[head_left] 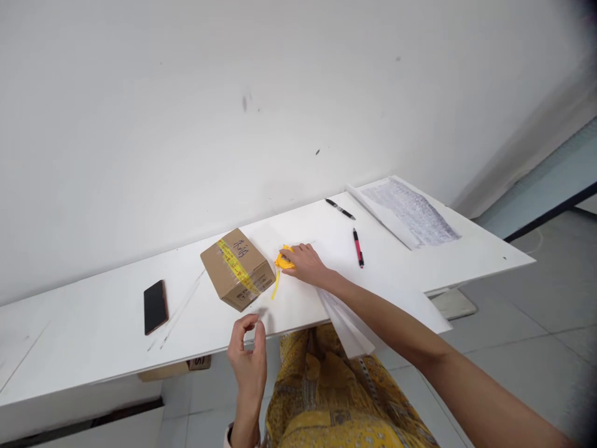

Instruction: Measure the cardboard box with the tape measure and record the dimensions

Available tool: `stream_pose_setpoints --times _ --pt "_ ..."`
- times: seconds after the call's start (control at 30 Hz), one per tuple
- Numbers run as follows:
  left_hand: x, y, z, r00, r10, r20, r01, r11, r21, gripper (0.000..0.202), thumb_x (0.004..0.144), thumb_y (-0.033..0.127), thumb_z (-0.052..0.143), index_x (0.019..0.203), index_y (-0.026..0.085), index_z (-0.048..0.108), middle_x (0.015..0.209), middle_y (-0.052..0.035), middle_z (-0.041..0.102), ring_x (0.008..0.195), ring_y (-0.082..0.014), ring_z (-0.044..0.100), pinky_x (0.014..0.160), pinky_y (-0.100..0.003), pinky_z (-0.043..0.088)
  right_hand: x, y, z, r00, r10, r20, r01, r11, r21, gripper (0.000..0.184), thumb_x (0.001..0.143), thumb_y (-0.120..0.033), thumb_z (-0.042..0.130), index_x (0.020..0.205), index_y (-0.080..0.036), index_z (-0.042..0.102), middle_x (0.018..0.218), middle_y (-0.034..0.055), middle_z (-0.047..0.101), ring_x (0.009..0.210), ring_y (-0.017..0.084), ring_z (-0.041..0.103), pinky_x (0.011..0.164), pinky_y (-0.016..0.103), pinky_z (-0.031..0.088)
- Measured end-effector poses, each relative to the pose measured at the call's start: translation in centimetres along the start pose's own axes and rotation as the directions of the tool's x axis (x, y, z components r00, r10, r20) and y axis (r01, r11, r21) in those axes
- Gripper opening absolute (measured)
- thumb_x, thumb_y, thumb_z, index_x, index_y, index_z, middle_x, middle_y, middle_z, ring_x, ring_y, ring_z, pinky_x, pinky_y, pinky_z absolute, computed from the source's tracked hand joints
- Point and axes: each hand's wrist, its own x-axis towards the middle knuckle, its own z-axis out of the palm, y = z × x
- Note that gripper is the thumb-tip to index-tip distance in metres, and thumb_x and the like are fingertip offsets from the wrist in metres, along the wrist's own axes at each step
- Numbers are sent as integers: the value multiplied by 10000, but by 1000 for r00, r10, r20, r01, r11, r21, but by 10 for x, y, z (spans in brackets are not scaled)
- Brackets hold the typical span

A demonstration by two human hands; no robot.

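My right hand is wrapped round a yellow tape measure on the white table. A short length of its yellow blade sticks out toward the table's front edge. Just left of it sits a brown cardboard box with yellow printed tape across it and handwriting on top. My left hand hovers at the front edge below the box, thumb and curled fingers apart, with nothing in it.
A phone lies left of the box on the table. A black pen, a red pen and a written sheet lie to the right. White paper hangs over the front edge. The wall rises behind.
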Motion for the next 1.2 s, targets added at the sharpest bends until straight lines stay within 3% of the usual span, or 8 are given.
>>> stream_pose_setpoints --times 0.13,0.23,0.3,0.47,0.7,0.87,1.03,1.2 --pt "0 11 6 976 -180 120 210 925 -316 308 844 435 716 1057 215 689 1079 -96 707 974 -238 670 845 -366 550 -47 -10 -31 996 10 -88 40 840 542 572 875 -373 656 1408 -259 483 1417 113 565 1267 288 525 1070 442 384" --pt "6 33 22 894 -186 408 428 625 -653 617 840 582 686 1364 286 552 1437 -137 547 1297 -322 536 988 -454 514 -89 -27 -48 996 -64 -65 88 504 859 683 901 -446 632 1500 -315 331 1510 102 476 1311 250 530 1064 408 439" --pt "9 49 31 803 -107 587 576 391 -717 740 849 694 594 1468 313 457 1533 -131 454 1377 -360 453 1044 -508 472 -110 -38 -51 996 -75 -55 82 423 902 751 883 -441 667 1523 -336 289 1553 102 418 1359 253 492 1092 410 434" --pt "7 71 39 696 -52 716 707 218 -672 707 871 615 636 1484 323 440 1509 -101 482 1326 -357 507 1056 -504 464 -131 -51 -52 994 -108 -30 96 683 724 761 846 -349 716 1512 -367 348 1563 76 396 1456 288 347 1173 493 361" --pt "-4 58 16 762 -146 631 617 460 -638 690 814 347 779 1430 293 473 1220 -105 642 1010 -272 676 725 -326 609 -120 -47 -82 965 -262 -28 199 657 727 504 982 -302 520 1474 -368 433 1544 58 424 1415 249 411 1131 463 418" --pt "-12 48 2 528 34 848 826 212 -523 656 808 462 699 1366 171 515 940 -139 738 706 -279 739 452 -270 554 -111 -56 -90 895 -430 116 196 613 765 326 971 -357 561 1281 -302 643 1161 80 662 1056 205 618 898 374 545" --pt "-12 51 8 346 172 922 936 -2 -351 656 774 554 595 1235 89 620 1050 -226 745 727 -338 755 397 -269 510 -105 -62 -97 876 -380 297 17 639 769 283 863 -422 708 1103 -270 712 1014 38 667 815 151 623 752 316 541" --pt "-15 48 16 281 254 926 959 -100 -264 678 736 613 563 1131 74 671 1047 -233 749 657 -311 737 445 -295 506 -98 -65 -103 871 -297 391 -111 655 747 296 754 -394 814 965 -232 684 844 -7 675 734 135 588 684 284 485"
